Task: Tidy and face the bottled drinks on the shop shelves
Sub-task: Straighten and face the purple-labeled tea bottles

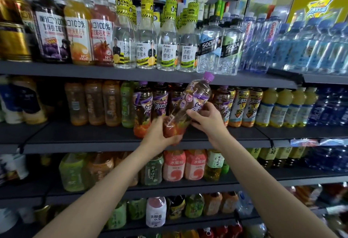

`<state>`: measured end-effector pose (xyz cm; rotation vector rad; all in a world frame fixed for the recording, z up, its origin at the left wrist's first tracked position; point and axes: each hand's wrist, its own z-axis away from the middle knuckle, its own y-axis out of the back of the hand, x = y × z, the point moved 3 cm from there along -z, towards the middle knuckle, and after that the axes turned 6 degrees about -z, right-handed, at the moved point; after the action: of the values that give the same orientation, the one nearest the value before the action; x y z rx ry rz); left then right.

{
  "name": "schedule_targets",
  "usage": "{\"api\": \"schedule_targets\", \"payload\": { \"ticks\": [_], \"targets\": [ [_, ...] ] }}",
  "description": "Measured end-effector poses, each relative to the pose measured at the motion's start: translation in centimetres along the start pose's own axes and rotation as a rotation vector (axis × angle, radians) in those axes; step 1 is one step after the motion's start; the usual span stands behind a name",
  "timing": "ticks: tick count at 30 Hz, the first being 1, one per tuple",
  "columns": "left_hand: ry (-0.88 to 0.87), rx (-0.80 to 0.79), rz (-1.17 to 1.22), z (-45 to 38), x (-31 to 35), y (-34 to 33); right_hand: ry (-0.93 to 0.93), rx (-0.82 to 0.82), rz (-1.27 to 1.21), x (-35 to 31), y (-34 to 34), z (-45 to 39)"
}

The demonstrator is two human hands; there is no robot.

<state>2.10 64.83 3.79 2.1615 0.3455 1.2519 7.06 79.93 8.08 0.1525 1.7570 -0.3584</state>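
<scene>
A purple-capped tea bottle (pixel 190 102) with a purple label is tilted to the right in front of the second shelf (pixel 113 134). My left hand (pixel 160 134) grips its base from below. My right hand (pixel 209 119) holds its middle from the right, fingers curled round the label. Behind it stand matching purple-label bottles (pixel 143 105) in a row on that shelf, with a gap where the held bottle is.
Top shelf (pixel 94 69) carries juice bottles (pixel 79 30), honey-water bottles (pixel 167 49), soda waters (pixel 209 47) and blue water bottles (pixel 301 49). Yellow-label tea (pixel 244 105) and yellow drinks (pixel 282 107) stand right of the gap. Lower shelves hold pink bottles (pixel 184 164) and green teas (pixel 73 171).
</scene>
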Motion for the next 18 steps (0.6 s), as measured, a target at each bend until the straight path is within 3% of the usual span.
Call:
{"api": "schedule_targets", "payload": {
  "ticks": [4, 6, 8, 13, 15, 18],
  "targets": [
    [-0.126, 0.348, -0.477, 1.1, 1.4, 0.1, -0.122, 0.112, -0.153, 0.6, -1.6, 0.0],
    [-0.237, 0.432, -0.536, 1.2, 1.8, 0.2, -0.156, 0.210, -0.241, 0.8, -1.4, -0.3],
    [-0.226, 0.355, -0.374, 0.7, 1.7, 0.9, -0.145, 0.214, -0.287, 1.0, -0.7, -0.6],
    [0.206, -0.255, 0.538, -0.1, 0.6, 1.3, -0.040, -0.008, -0.326, 0.0, 1.0, -0.9],
    [0.193, -0.219, 0.579, -0.2, 0.6, 1.0, -0.021, -0.081, -0.355, -0.4, 1.2, -1.2],
    [0.022, 0.126, 0.184, -0.5, 1.2, 1.0, -0.063, -0.049, -0.280, -0.4, 1.0, -1.4]
  ]
}}
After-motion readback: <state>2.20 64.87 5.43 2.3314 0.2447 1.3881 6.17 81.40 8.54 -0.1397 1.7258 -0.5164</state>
